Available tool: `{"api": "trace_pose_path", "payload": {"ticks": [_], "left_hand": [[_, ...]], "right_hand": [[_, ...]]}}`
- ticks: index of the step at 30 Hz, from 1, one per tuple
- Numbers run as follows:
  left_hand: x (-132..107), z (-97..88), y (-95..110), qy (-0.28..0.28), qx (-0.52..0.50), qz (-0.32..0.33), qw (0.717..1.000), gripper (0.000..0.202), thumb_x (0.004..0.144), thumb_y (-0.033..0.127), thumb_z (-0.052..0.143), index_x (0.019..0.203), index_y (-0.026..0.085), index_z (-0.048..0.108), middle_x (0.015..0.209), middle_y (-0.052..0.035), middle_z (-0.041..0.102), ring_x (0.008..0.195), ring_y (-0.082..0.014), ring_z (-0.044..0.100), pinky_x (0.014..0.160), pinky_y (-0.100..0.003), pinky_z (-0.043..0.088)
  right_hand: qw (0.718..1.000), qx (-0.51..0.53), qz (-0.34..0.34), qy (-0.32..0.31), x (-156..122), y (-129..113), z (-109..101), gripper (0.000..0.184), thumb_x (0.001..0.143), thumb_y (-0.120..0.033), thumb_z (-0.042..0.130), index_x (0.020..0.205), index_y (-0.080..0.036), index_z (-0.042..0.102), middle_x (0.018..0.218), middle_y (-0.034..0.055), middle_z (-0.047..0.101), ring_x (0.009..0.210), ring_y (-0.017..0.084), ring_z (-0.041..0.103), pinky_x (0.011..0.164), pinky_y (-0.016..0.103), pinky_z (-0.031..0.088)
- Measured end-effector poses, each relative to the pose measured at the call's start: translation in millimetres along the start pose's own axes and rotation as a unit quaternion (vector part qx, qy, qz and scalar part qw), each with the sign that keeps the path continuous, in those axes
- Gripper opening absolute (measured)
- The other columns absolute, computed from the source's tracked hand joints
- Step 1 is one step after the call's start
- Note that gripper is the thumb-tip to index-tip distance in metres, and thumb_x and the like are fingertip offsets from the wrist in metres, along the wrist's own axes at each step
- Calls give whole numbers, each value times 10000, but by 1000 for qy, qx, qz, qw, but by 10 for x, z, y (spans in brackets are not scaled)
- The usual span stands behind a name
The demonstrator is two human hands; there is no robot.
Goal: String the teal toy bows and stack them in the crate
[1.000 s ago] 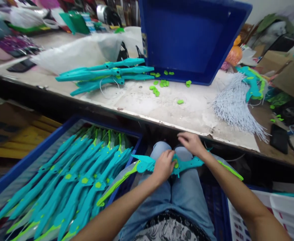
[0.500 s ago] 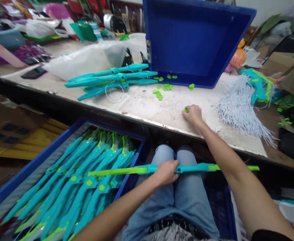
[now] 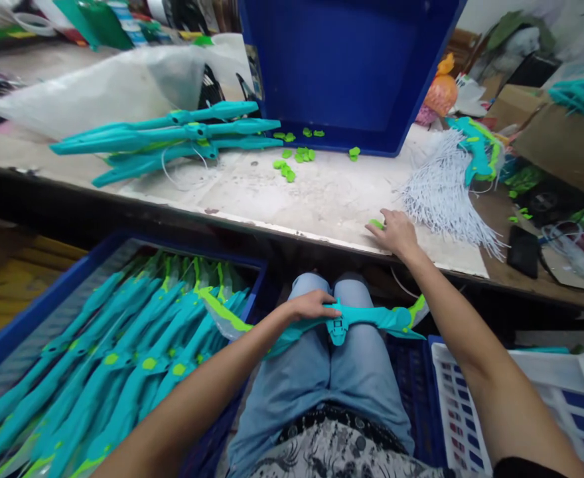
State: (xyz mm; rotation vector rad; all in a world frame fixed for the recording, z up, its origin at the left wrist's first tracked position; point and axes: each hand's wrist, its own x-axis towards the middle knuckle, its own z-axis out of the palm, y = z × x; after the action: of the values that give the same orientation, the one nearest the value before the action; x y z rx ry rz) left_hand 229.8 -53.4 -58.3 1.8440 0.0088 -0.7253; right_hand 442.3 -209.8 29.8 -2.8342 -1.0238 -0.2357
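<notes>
My left hand (image 3: 314, 306) is closed round the middle of a teal and lime-green toy bow (image 3: 371, 317), held across the knees with its flat side facing up. Part of the bow is hidden behind my left forearm. Over the near edge of the table, my right hand (image 3: 396, 234) has its thumb and index finger apart, with a small lime-green plastic piece (image 3: 376, 224) at the fingertips. Several more such green pieces (image 3: 304, 155) lie scattered farther back on the white tabletop (image 3: 332, 192).
A blue crate (image 3: 336, 73) stands on its side at the back. Several teal bows (image 3: 172, 136) lie stacked left, near a plastic bag (image 3: 113, 79). White strings (image 3: 436, 189) spread at right. A blue crate of bows (image 3: 123, 345) sits low left, a white basket (image 3: 464, 411) low right.
The toy bow has turned in my left hand from edge-on to showing its side. My right thumb and index finger have spread by the green piece. The view has shifted right and down.
</notes>
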Motion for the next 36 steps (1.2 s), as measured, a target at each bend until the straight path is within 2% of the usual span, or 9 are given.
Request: {"api": "trace_pose_path", "payload": {"ticks": [3,5,10,16,20,23,26,31,36], "left_hand": [[-11,-20,-13,-10,-26,-15,1000,487,671,626,634,747,145,627,685,5,555,684,-157,482,617,-259,340],[-11,-27,-4,-8,-42,-22,999,487,657,625,649,753,148,632,695,5,567,696,-161,490,631,-259,349],[-5,-6,16,-8,-75,-23,997,492,640,615,675,775,143,644,720,-3,600,712,-169,517,654,-263,373],[17,2,-49,-20,-66,-12,998,553,695,647,607,873,129,676,820,-29,641,786,-185,530,707,-264,392],[43,2,-100,-9,-78,-10,997,562,711,639,604,957,140,682,885,-28,659,822,-184,532,747,-259,395],[58,14,-118,-6,-77,-3,997,556,706,660,600,890,141,681,774,-7,623,740,-162,500,694,-254,379],[76,33,-118,-11,-80,-8,997,583,681,709,589,792,140,654,662,15,546,658,-141,443,633,-256,348],[91,55,-91,-13,-66,20,998,670,674,787,517,764,132,622,660,13,520,669,-141,432,650,-263,355],[63,61,-80,-30,-7,73,997,592,677,678,627,858,114,625,749,-6,555,720,-157,483,666,-259,371]], "right_hand": [[984,82,-153,-32,-10,211,-27,445,855,-253,498,1279,-140,569,1318,140,573,1195,263,501,1008,410,389],[972,99,-194,-89,-1,296,-49,429,842,-169,447,1235,-187,617,1372,89,543,1225,236,484,1026,402,385],[966,62,-198,-152,64,281,-101,411,851,-132,409,1144,-219,683,1319,69,568,1147,227,522,983,365,404],[973,85,-187,-102,48,227,-70,316,892,-244,460,1085,-178,701,1218,121,609,1084,252,522,963,394,393],[962,187,-198,-30,-621,-95,7,333,896,-313,507,1159,-157,640,1121,120,662,1014,243,555,913,407,431],[921,239,-304,-46,-1367,-431,157,267,923,-343,505,1062,-188,673,1110,87,689,992,224,575,868,386,464],[926,222,-303,-46,-1865,-631,345,250,938,-289,487,1065,-201,685,1141,85,691,1000,237,582,833,402,484],[940,235,-247,-36,-2005,-660,511,253,933,-264,502,1106,-228,683,1129,92,694,1041,250,578,851,432,491],[951,265,-152,-37,-2080,-697,563,179,873,-263,602,1025,-251,695,1187,89,651,1143,268,536,930,458,451]]}}
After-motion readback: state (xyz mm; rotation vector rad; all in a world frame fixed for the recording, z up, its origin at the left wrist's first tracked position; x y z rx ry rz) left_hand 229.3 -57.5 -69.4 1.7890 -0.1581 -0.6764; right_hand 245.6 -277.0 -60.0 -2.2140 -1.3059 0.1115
